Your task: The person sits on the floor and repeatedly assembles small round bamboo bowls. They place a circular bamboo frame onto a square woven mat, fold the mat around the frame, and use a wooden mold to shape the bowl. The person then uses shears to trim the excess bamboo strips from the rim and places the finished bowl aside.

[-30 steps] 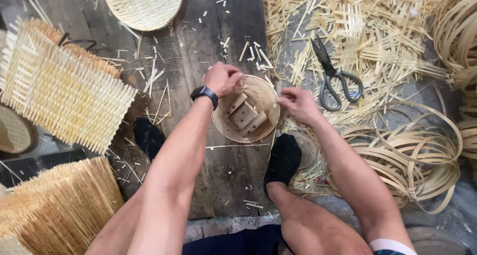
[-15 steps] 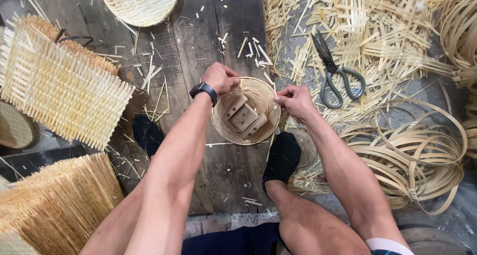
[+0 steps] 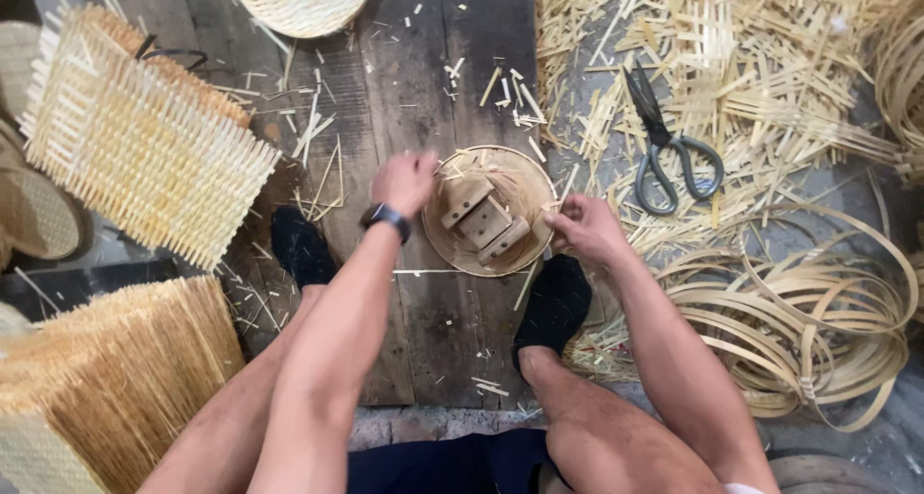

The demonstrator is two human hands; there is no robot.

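A round, shallow bamboo basket (image 3: 491, 213) with three wooden blocks inside lies on the plank floor (image 3: 404, 90) between the feet. The left hand (image 3: 404, 181) grips its left rim; the right hand (image 3: 582, 229) pinches its right rim.

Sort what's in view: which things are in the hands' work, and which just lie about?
In hand: round woven basket, held at its rim by left hand and right hand; wooden block form inside it.

Lying about: scissors, woven mat, coiled strips, offcuts.
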